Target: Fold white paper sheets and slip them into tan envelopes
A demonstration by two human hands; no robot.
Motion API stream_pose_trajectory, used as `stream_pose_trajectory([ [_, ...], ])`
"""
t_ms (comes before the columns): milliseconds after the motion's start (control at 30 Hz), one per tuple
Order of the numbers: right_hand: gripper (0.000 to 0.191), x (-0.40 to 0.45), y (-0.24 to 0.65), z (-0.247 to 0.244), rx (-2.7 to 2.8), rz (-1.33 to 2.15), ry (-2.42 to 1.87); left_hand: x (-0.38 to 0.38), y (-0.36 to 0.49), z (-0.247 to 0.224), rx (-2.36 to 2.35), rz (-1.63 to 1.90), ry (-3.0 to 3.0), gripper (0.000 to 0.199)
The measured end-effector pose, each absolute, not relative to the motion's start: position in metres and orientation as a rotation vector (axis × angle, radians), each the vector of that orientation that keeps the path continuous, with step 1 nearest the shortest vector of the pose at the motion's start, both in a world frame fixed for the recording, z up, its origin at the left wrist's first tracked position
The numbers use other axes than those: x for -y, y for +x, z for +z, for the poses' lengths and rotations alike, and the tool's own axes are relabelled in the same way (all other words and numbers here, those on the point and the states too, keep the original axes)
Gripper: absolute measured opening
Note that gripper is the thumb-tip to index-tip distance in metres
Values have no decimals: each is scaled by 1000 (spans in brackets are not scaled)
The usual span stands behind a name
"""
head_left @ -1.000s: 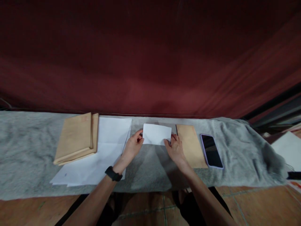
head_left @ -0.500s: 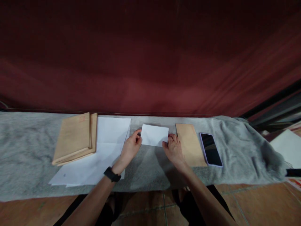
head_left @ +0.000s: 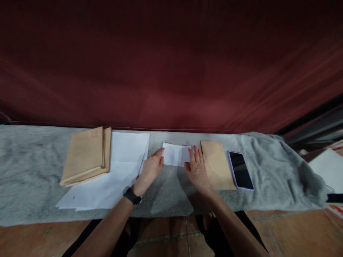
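Note:
A small folded sheet of white paper (head_left: pixel 176 155) lies on the grey cloth between my hands. My left hand (head_left: pixel 152 167), with a dark watch on the wrist, holds the paper's left edge between thumb and fingers. At the right edge my right hand (head_left: pixel 197 167) rests with its fingers stretched out and apart, the thumb touching the paper's near right corner. Just right of that hand lies a brown envelope (head_left: pixel 217 166). Larger white sheets (head_left: pixel 118 178) spread out to the left of my left hand.
Several brown envelopes (head_left: pixel 84 151) are stacked over the left part of the white sheets. A phone in a purple case (head_left: pixel 240 170) sits right of the single envelope. Grey cloth (head_left: pixel 273 171) covers the narrow surface, and a dark red wall-like backdrop (head_left: pixel 171 89) rises behind it.
The small paper's far edge looks lower and the sheet flatter. My right hand's fingers have gone from curled to stretched out. My left hand has shifted slightly right and its fingers have straightened.

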State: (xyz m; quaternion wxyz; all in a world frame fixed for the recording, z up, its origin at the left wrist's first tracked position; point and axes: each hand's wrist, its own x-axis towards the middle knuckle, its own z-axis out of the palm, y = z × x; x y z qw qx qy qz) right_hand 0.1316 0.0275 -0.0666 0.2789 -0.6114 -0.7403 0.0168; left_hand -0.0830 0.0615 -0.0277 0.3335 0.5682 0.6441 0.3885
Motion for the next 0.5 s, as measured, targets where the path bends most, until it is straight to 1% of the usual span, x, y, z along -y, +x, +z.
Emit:
stream_pose_trajectory([
  [233, 51, -24, 123, -70, 2039, 95, -1620, -54, -85, -26, -1768, 881, 1586, 37],
  [400, 48, -22, 115, -67, 2108, 62, -1627, -48, -82, -20, -1901, 392, 1986, 44],
  [500, 48, -21, 109, -66, 2148, 59, -1642, -43, -79, -18, -1933, 221, 2174, 46],
])
